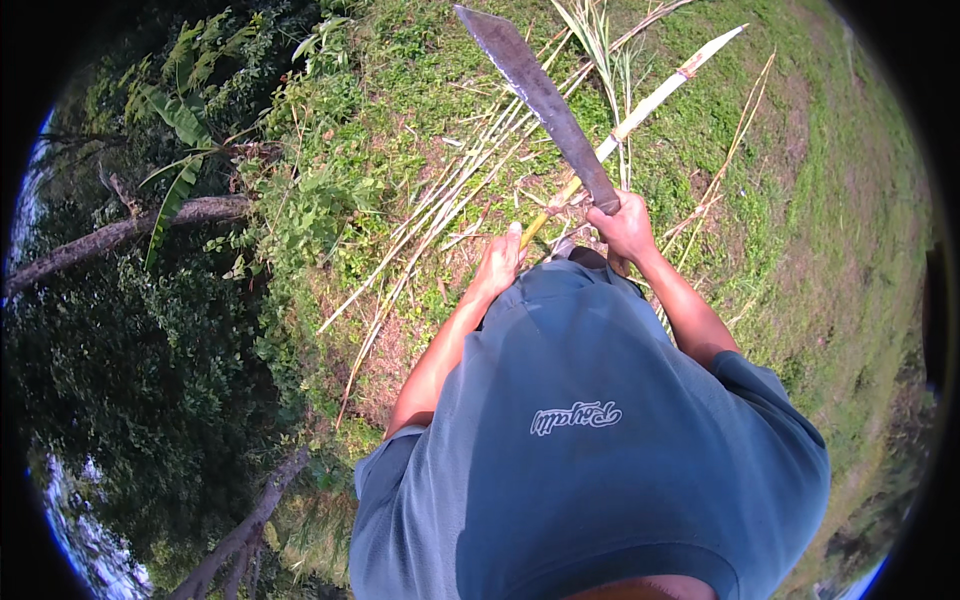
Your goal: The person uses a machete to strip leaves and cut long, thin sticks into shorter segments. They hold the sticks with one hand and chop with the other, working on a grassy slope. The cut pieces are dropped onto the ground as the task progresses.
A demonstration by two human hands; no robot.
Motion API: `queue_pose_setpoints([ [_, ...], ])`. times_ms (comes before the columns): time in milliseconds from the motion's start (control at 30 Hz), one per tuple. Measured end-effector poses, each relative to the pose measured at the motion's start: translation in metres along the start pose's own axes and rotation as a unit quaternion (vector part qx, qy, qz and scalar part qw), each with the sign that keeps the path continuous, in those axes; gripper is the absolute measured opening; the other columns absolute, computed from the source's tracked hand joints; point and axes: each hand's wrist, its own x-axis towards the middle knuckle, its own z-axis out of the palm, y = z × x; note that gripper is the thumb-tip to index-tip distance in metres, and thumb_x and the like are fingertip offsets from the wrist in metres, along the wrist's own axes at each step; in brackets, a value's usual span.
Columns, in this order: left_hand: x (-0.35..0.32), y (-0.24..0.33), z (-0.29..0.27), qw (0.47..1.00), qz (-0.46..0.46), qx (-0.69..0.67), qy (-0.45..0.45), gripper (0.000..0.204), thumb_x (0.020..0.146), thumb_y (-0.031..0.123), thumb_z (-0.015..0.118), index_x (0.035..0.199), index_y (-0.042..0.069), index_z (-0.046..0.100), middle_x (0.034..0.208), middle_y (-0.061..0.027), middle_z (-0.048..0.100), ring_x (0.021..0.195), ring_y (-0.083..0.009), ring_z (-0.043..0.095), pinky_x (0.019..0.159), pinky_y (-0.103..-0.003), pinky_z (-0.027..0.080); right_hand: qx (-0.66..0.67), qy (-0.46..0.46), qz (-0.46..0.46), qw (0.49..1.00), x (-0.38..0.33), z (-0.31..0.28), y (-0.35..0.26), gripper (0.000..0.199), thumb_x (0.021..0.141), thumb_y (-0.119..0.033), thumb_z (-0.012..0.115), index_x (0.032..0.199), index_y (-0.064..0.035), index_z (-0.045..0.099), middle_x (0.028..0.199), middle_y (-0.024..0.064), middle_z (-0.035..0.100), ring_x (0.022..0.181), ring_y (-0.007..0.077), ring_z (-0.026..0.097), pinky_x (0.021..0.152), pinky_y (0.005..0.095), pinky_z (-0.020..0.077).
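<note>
Stood on a grassy slope [800,200], looking down over a blue-grey shirt [590,440]. Right hand [625,225] wrapped shut around the handle of a long machete [540,95], blade raised and angled up to the left, tip near the top edge of the view. Left hand [500,262] closed around the near end of a pale cane stalk [650,100], thumb up along it; stalk slanted away up to the right, passing under the blade, its far tip cut to a point. Both hands close together, just apart, in front of the belly.

Open grass to the right and ahead, free of tall growth. Loose cut stalks [420,230] strewn on the ground to the left of the hands, fanned out toward the brush. Thick bushes [120,330] and a leaning tree trunk [110,235] along the left edge, hemming that side in; another bare trunk [250,530] low on the left. No containers anywhere in sight.
</note>
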Motion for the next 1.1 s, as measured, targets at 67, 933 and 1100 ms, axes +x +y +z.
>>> queue_pose_setpoints([
  [67, 0.001, 0.018, 0.007, 0.999, -0.030, -0.028, 0.020, 0.068, 0.099, 0.061, 0.028, 0.060, 0.008, 0.043, 0.053, -0.0001, 0.040, 0.047, -0.0120, 0.037, 0.046, -0.032, 0.032, 0.019, -0.017, 0.008, 1.000, -0.001, 0.005, 0.003, 0.016, 0.075, -0.015, 0.067, 0.073, -0.0003, 0.060, 0.054, 0.0016, 0.052, 0.049, 0.0084, 0.046, 0.049, 0.0310, 0.0398],
  [933, -0.007, 0.016, 0.012, 0.998, 0.034, 0.056, 0.000, 0.059, 0.101, 0.050, 0.032, 0.071, 0.004, 0.052, 0.061, -0.0103, 0.049, 0.059, -0.0238, 0.046, 0.057, -0.039, 0.037, -0.119, -0.077, -0.091, 0.986, -0.023, 0.021, 0.005, 0.023, 0.072, -0.013, 0.068, 0.091, -0.0022, 0.070, 0.057, 0.0142, 0.058, 0.051, 0.0205, 0.057, 0.055, 0.0368, 0.0458],
  [1100, -0.020, 0.026, 0.011, 0.990, 0.137, 0.013, 0.009, 0.030, 0.096, 0.032, 0.057, 0.086, 0.005, 0.049, 0.066, -0.0024, 0.043, 0.062, -0.0155, 0.041, 0.056, -0.034, 0.036, -0.126, -0.048, -0.107, 0.985, -0.011, 0.008, -0.003, 0.022, 0.074, -0.015, 0.069, 0.093, -0.0030, 0.071, 0.053, 0.0058, 0.056, 0.046, 0.0108, 0.051, 0.049, 0.0307, 0.0431],
])
